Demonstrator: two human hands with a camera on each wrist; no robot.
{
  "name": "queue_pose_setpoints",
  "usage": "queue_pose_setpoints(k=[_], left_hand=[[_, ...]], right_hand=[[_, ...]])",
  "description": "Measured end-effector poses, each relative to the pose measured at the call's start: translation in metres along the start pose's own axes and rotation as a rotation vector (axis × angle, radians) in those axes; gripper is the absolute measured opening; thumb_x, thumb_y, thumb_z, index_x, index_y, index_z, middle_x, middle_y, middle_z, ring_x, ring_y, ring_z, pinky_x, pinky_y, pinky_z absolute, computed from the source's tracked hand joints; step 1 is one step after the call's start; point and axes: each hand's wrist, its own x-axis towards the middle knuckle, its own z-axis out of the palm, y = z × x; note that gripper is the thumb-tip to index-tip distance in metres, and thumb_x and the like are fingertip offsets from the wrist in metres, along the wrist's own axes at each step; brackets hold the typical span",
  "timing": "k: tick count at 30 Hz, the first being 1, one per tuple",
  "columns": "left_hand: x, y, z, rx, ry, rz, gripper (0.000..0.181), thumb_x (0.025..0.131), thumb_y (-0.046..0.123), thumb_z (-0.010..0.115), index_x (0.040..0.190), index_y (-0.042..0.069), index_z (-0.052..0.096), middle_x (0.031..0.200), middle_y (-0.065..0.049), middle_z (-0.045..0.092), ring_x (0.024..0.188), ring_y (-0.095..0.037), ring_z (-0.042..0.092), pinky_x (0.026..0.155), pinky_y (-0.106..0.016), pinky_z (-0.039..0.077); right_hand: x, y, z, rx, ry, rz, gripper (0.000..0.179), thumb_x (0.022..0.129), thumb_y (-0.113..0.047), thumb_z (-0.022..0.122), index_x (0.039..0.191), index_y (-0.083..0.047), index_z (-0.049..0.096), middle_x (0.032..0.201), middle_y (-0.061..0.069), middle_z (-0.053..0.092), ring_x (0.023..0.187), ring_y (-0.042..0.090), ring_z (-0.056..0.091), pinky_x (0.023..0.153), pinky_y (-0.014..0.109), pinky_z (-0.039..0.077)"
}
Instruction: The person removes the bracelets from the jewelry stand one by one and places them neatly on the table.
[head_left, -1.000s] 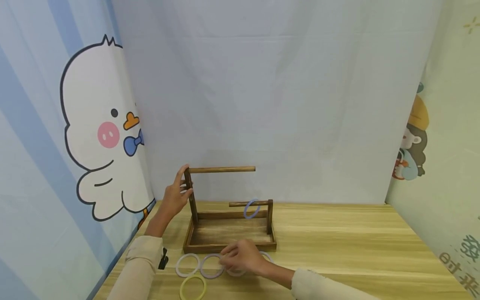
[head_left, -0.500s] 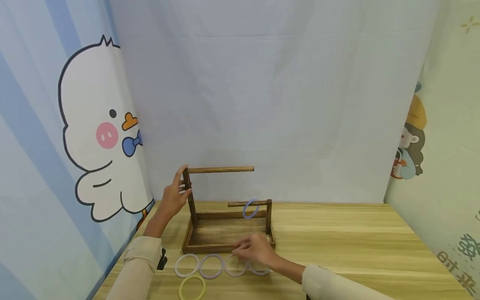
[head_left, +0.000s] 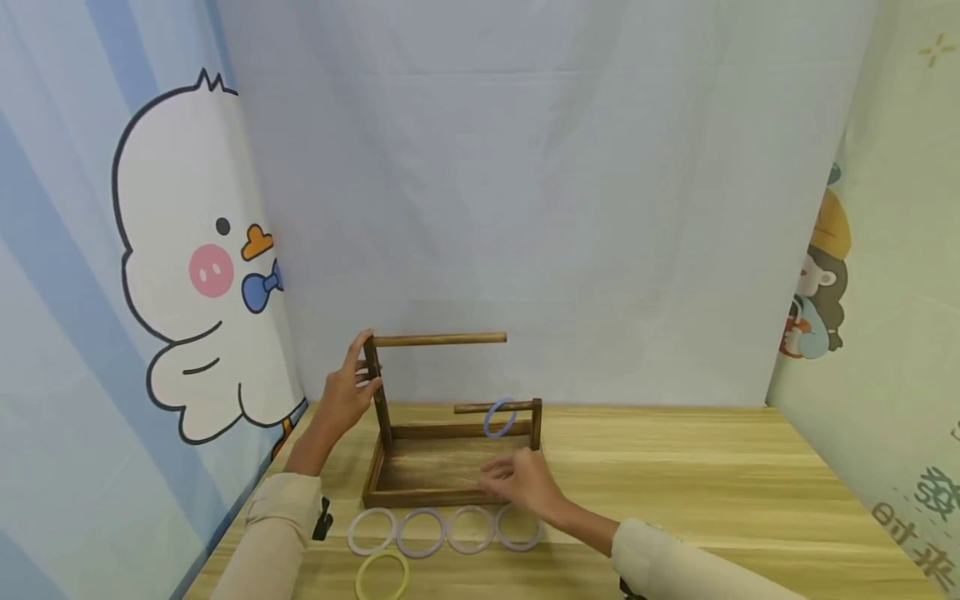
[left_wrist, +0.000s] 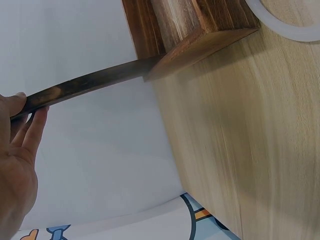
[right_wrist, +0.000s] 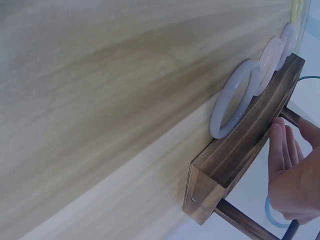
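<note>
My left hand (head_left: 347,392) grips the tall left post of a dark wooden bangle stand (head_left: 438,340), thumb and fingers on either side of it. The left wrist view shows the post (left_wrist: 85,86) between them. My right hand (head_left: 525,483) hovers over the front right of the stand's tray base, fingers fairly straight; nothing shows in it in the right wrist view. A blue bangle (head_left: 488,425) hangs on the short lower bar. In front of the tray lie a white bangle (head_left: 350,533), a purple one (head_left: 400,537), a pale pinkish one (head_left: 450,533) and a pale lilac one (right_wrist: 232,85).
A yellow bangle (head_left: 360,575) lies nearer the front, below the white and purple ones. The wooden table (head_left: 675,467) stretches to the right of the stand. A grey curtain (head_left: 562,208) hangs behind, with printed cloth on both sides.
My right hand has moved right and up, away from the bangle row to above the tray's front edge, uncovering the bangles. My left hand stays on the post.
</note>
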Motion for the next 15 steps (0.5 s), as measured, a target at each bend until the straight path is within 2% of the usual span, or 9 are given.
queue_pose_setpoints(k=[11,15], left_hand=[[0.001,0.001,-0.001,0.003,0.0,0.006,0.089,0.093,-0.01,0.071,0.164,0.015,0.024,0.122,-0.034,0.066,0.107,-0.049,0.07,0.087,-0.055,0.063],[0.001,0.0,-0.001,0.0,0.0,0.009,0.091,0.093,-0.01,0.071,0.165,0.02,0.023,0.122,-0.033,0.067,0.106,-0.049,0.071,0.087,-0.055,0.063]], right_hand=[[0.011,0.006,-0.015,-0.094,0.131,-0.027,0.02,0.089,-0.008,0.083,0.101,0.007,0.078,0.091,0.018,0.078,0.076,0.028,0.078,0.066,0.021,0.064],[0.015,0.006,-0.019,-0.093,0.156,-0.018,0.019,0.088,-0.008,0.084,0.1,0.006,0.078,0.09,0.016,0.078,0.076,0.028,0.078,0.067,0.021,0.064]])
